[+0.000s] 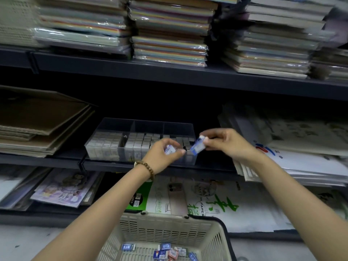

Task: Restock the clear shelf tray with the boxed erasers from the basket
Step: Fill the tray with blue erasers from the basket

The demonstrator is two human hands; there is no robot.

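Note:
A clear shelf tray (113, 124) with three compartments sits on the middle shelf, holding rows of boxed erasers (106, 143). My left hand (162, 155) is curled around a small blue-and-white eraser box (170, 149) in front of the tray's right part. My right hand (224, 143) pinches another blue-and-white eraser box (197, 146) just over the tray's right front corner. Below, a beige plastic basket (169, 228) holds several loose boxed erasers (165, 249) on its bottom.
Stacked wrapped paper packs (169, 34) fill the upper shelf. Brown cardboard sheets (37, 121) lie left of the tray and white paper pads (301, 147) right of it. Sketch paper packs (207, 200) and printed books (64, 191) lie on the lowest shelf behind the basket.

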